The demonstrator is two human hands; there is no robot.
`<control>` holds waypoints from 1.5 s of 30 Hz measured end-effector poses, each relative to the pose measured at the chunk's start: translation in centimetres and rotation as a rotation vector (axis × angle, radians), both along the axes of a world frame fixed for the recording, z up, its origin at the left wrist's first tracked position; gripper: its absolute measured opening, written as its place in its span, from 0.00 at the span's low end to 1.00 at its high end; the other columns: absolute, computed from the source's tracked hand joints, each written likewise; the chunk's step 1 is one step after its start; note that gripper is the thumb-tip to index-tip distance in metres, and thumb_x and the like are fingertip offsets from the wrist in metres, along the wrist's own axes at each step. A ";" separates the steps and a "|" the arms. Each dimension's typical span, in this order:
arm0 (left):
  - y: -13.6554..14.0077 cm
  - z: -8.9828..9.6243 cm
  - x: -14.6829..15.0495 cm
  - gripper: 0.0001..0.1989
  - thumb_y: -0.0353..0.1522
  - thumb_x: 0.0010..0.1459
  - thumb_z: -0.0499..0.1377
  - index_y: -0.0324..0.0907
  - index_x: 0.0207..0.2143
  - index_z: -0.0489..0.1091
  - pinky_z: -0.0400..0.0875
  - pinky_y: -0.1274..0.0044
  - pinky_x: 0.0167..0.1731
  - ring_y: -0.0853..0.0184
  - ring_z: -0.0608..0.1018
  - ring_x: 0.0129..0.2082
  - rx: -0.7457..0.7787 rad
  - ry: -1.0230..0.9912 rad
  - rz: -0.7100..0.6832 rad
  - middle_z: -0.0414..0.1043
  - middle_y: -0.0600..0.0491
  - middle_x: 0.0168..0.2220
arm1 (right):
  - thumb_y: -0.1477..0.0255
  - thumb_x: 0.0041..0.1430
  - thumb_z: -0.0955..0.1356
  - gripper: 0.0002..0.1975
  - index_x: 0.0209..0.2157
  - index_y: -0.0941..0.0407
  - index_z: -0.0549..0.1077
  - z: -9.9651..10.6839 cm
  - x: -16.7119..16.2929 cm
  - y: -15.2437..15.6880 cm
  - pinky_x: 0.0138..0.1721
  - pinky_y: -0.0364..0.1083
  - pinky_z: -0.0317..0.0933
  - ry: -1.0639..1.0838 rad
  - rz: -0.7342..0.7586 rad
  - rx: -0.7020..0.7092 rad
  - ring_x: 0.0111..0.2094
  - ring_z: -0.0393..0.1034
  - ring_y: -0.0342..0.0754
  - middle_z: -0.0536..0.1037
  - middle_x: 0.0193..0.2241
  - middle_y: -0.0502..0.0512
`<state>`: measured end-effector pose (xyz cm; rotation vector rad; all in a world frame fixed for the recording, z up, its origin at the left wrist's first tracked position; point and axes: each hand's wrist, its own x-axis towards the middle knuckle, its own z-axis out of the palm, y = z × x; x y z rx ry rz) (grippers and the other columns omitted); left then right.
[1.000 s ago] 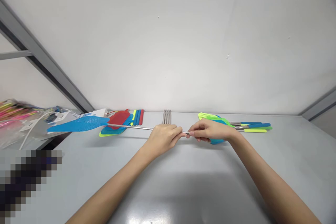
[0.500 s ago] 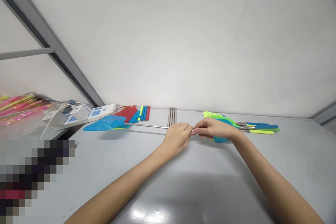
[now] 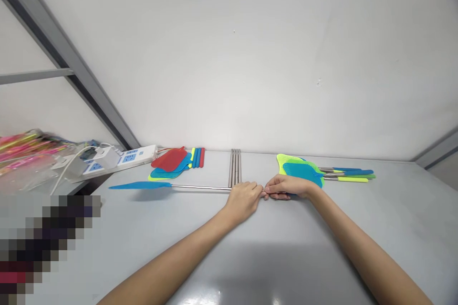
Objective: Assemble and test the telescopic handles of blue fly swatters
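My left hand (image 3: 245,200) is wrapped round the metal rod of a blue fly swatter (image 3: 141,185), whose flat head points left and is seen nearly edge-on. Close beside it, the fingertips of my right hand (image 3: 286,187) pinch the rod's right end; the tip itself is mostly hidden by the fingers. Several bare metal rods (image 3: 234,167) lie side by side behind my left hand. Under and behind my right hand is a pile of blue and yellow-green swatters (image 3: 304,171), their coloured handles (image 3: 352,179) pointing right.
Loose red, blue and yellow-green swatter heads (image 3: 170,159) lie stacked at the back left, next to several short coloured handles (image 3: 198,157). A white power strip (image 3: 138,156) with plugs stands farther left, near plastic-wrapped colourful items (image 3: 28,152). The wall borders the table's back.
The held swatter has turned about its rod, so its blue head now shows nearly edge-on. Both hands and the swatter sit slightly lower in view, away from the loose heads.
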<state>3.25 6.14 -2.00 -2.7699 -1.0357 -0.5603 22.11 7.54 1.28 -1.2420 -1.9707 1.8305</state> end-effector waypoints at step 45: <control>-1.4 0.1 -1.9 0.15 0.35 0.61 0.46 0.41 0.24 0.62 0.55 0.78 0.24 0.72 0.68 0.22 0.167 0.007 -0.166 0.65 0.56 0.20 | 0.64 0.52 0.64 0.18 0.15 0.60 0.63 -0.9 -0.8 -4.1 0.14 0.40 0.36 0.215 -0.130 -0.049 0.13 0.43 0.34 0.58 0.11 0.42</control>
